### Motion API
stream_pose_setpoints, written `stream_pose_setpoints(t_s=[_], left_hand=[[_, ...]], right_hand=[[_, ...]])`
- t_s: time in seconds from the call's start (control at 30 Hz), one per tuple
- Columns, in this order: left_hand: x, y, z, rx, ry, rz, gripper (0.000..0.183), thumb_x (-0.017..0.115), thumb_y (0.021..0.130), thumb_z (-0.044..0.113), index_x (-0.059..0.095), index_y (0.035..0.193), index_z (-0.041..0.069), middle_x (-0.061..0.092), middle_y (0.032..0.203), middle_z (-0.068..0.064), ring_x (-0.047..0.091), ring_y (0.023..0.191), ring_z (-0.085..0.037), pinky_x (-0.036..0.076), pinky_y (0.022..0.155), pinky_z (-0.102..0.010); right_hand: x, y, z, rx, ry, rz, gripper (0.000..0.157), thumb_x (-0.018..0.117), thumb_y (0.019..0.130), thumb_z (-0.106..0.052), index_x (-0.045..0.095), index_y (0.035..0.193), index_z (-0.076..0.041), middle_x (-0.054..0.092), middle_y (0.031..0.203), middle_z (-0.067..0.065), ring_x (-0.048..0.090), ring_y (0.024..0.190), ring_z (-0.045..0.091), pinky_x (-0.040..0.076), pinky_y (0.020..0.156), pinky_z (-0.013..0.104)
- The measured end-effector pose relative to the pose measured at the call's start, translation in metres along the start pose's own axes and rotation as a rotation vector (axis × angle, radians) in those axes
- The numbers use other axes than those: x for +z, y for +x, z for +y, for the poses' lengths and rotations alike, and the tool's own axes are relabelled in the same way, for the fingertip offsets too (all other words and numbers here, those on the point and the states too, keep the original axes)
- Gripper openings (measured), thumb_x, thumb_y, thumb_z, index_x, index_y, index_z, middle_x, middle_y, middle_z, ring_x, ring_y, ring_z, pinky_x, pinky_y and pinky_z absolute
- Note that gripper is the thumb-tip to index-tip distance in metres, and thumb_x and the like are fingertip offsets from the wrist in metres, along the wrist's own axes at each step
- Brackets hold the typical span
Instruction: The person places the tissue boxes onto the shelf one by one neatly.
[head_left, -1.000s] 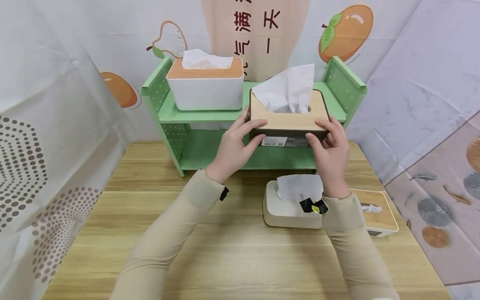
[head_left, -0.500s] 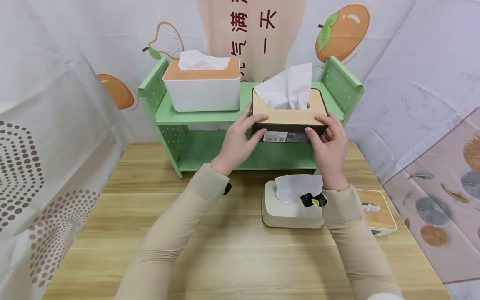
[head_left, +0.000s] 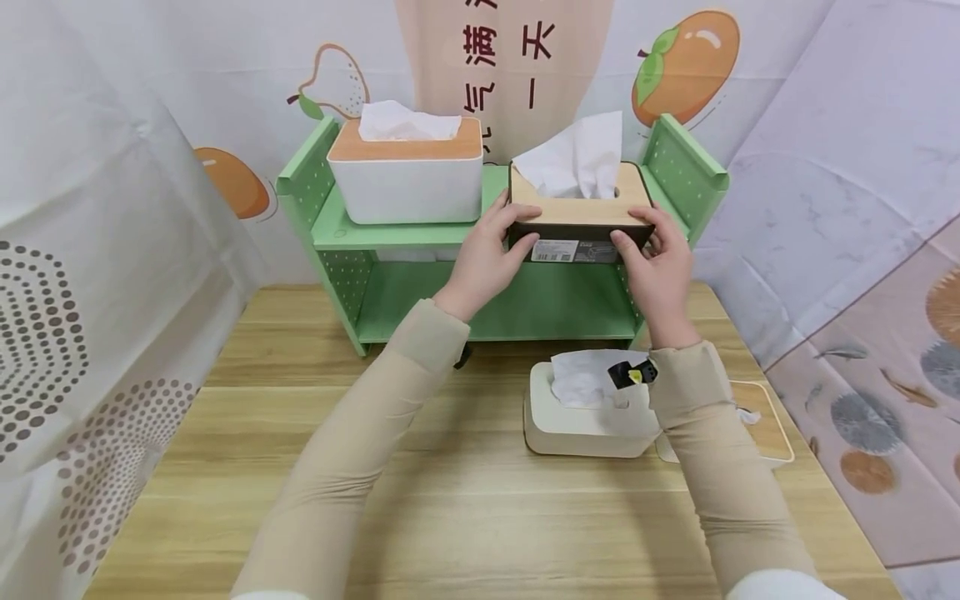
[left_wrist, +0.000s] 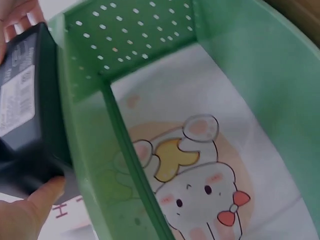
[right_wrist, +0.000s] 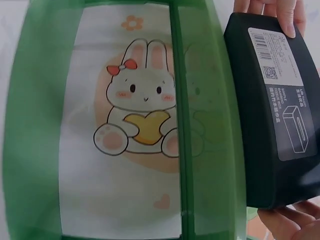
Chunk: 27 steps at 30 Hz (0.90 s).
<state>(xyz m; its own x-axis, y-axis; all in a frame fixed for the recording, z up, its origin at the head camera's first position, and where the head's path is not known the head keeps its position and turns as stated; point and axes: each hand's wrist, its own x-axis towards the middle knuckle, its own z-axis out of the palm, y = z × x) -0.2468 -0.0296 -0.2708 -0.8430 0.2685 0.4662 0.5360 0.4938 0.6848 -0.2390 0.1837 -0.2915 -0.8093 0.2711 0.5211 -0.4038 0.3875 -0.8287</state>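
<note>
Left hand (head_left: 489, 258) and right hand (head_left: 662, 271) curl round the box (head_left: 577, 212) at nine and three o'clock, presumably for balance.

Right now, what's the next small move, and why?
Probably ease the dark tissue box back over the green upper shelf: the left hand and right hand grip its ends, and its front hides part of the shelf's front edge.
</note>
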Motion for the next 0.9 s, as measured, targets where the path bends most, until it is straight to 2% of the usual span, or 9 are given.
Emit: stream_pose_setpoints(t_s=[0.13,0.3,0.43,0.7,0.9], left_hand=[[0.003,0.012,-0.003,-0.007,0.018,0.001,0.032,0.056,0.093,0.017,0.057,0.125,0.013,0.051,0.137,-0.005,0.021,0.144,-0.019,0.036,0.108,-0.032],[0.006,0.020,-0.004,-0.031,0.013,0.007,0.033,0.054,0.094,0.018,0.056,0.127,0.014,0.041,0.145,-0.008,0.023,0.143,-0.021,0.038,0.107,-0.033],[0.008,0.024,-0.004,-0.038,0.031,0.012,0.034,0.054,0.094,0.019,0.055,0.127,0.015,0.040,0.146,-0.009,0.023,0.143,-0.021,0.037,0.108,-0.034],[0.010,0.037,-0.010,-0.056,0.023,0.008,0.035,0.054,0.094,0.021,0.054,0.129,0.018,0.035,0.149,-0.009,0.023,0.143,-0.020,0.036,0.109,-0.032],[0.015,0.043,-0.012,-0.077,0.031,0.020,0.035,0.054,0.094,0.021,0.054,0.129,0.019,0.037,0.148,-0.007,0.023,0.143,-0.019,0.029,0.113,-0.031]], right_hand=[[-0.002,0.013,0.002,0.002,-0.047,-0.019,0.035,0.069,0.084,-0.017,0.062,0.117,-0.006,0.052,0.134,0.004,0.059,0.110,0.018,0.048,0.078,0.013],[-0.003,0.024,0.003,-0.008,-0.101,-0.042,0.035,0.068,0.084,-0.016,0.063,0.116,-0.004,0.053,0.131,0.008,0.058,0.112,0.022,0.051,0.090,0.026],[-0.004,0.030,0.002,-0.005,-0.129,-0.059,0.035,0.067,0.085,-0.017,0.062,0.117,-0.004,0.052,0.131,0.010,0.058,0.114,0.025,0.050,0.092,0.032],[-0.003,0.042,0.005,-0.040,-0.202,-0.072,0.035,0.067,0.085,-0.018,0.062,0.118,-0.006,0.055,0.125,0.013,0.054,0.118,0.022,0.046,0.097,0.028],[-0.004,0.051,0.008,-0.037,-0.236,-0.125,0.037,0.066,0.086,-0.019,0.060,0.120,-0.006,0.054,0.129,0.013,0.050,0.122,0.024,0.044,0.101,0.031]])
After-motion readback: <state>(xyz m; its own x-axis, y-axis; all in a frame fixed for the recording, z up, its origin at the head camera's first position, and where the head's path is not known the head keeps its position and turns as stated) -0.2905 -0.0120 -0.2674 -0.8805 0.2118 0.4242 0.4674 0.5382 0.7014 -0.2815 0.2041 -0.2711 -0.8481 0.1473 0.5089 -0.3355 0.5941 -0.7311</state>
